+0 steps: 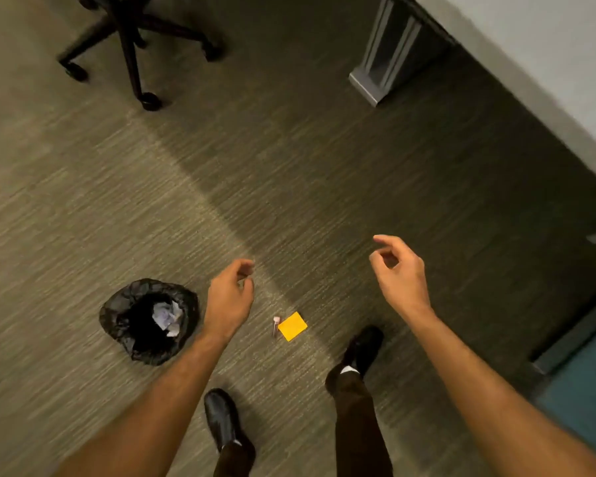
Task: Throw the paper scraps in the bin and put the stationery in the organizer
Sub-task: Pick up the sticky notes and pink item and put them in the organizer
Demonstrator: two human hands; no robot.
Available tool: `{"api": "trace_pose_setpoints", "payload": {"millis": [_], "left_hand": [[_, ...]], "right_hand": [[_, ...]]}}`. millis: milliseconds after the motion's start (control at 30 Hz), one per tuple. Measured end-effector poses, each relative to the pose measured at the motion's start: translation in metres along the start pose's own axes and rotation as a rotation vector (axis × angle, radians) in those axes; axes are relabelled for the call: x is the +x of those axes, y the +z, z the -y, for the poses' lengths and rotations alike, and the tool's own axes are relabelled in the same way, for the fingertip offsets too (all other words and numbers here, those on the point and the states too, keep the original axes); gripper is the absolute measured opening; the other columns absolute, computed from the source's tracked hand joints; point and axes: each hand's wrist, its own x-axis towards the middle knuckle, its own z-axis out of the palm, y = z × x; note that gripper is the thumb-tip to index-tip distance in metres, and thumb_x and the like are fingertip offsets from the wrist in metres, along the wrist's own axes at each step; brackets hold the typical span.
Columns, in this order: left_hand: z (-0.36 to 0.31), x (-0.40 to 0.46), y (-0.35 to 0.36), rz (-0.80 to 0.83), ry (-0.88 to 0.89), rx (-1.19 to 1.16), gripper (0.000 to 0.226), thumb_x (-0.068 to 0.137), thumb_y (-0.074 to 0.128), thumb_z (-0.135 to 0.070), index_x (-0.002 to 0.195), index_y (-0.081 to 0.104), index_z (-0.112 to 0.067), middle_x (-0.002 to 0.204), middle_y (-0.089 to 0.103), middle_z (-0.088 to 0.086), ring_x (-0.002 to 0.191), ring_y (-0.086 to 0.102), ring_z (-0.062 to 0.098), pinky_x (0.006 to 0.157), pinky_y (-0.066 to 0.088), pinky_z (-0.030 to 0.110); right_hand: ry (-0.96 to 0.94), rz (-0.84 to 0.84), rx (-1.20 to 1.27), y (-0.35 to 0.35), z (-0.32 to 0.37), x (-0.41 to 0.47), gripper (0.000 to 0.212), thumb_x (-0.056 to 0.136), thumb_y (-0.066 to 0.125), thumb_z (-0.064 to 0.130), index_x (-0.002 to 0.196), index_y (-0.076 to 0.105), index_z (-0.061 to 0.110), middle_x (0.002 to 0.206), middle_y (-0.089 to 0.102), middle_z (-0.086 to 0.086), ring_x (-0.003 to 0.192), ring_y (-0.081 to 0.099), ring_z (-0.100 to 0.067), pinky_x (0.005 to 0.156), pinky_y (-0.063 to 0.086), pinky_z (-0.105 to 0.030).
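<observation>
- Presently, left hand [228, 297] and right hand [401, 270]: fingers loosely curled, both holding nothing.
- Yellow sticky pad [292, 326] and pencil [275, 326]: touching, on carpet [83, 201] beside bin [148, 320].
- Bin — crumpled paper scraps [167, 318] inside.
- Advice: crouch; pinch pencil first; organizer unseen.

Head view — steeply down at carpet [289, 173]

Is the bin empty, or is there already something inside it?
Not empty. The bin, lined with a black bag, holds crumpled white paper visible through its open top.
</observation>
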Motion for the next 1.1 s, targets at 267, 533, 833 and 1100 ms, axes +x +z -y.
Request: {"api": "trace_pose_setpoints", "payload": {"millis": [267, 533, 833, 1100], "left_hand": [[0.263, 0.020, 0.157, 0.075, -0.073, -0.014, 0.030, 0.088, 0.059, 0.002, 0.111, 0.067, -0.016, 0.099, 0.069, -0.008, 0.089, 0.066, 0.009, 0.084, 0.055, 0.034], [0.408, 0.036, 0.303, 0.169, -0.138, 0.037, 0.024, 0.089, 0.062, -0.006, 0.108, 0.067, -0.020, 0.097, 0.069, -0.007, 0.082, 0.063, 0.009, 0.074, 0.051, 0.026], [0.441, 0.044, 0.376, 0.265, -0.267, 0.134, 0.020, 0.080, 0.072, -0.027, 0.091, 0.055, -0.024, 0.079, 0.063, -0.002, 0.075, 0.062, 0.026, 0.062, 0.050, 0.039], [0.427, 0.056, 0.360, 0.216, -0.170, 0.116, 0.015, 0.083, 0.069, -0.019, 0.098, 0.065, -0.020, 0.088, 0.067, 0.000, 0.077, 0.062, 0.021, 0.068, 0.051, 0.037]], "right_hand": [[0.104, 0.064, -0.110, 0.207, -0.233, 0.013, 0.030, 0.086, 0.068, 0.015, 0.113, 0.067, 0.029, 0.082, 0.068, 0.007, 0.079, 0.064, -0.012, 0.081, 0.055, -0.038], [0.154, 0.238, -0.222, 0.384, -0.394, 0.009, 0.036, 0.083, 0.071, 0.018, 0.119, 0.064, 0.022, 0.095, 0.066, 0.002, 0.089, 0.063, -0.021, 0.083, 0.052, -0.040], [0.172, 0.333, -0.624, 0.444, -0.468, -0.015, 0.082, 0.075, 0.076, 0.048, 0.142, 0.038, 0.020, 0.142, 0.040, -0.008, 0.125, 0.045, -0.032, 0.092, 0.048, -0.044], [0.142, 0.287, -0.619, 0.458, -0.463, -0.012, 0.060, 0.083, 0.074, 0.012, 0.133, 0.042, 0.011, 0.130, 0.052, -0.013, 0.117, 0.052, -0.031, 0.098, 0.043, -0.040]]}}
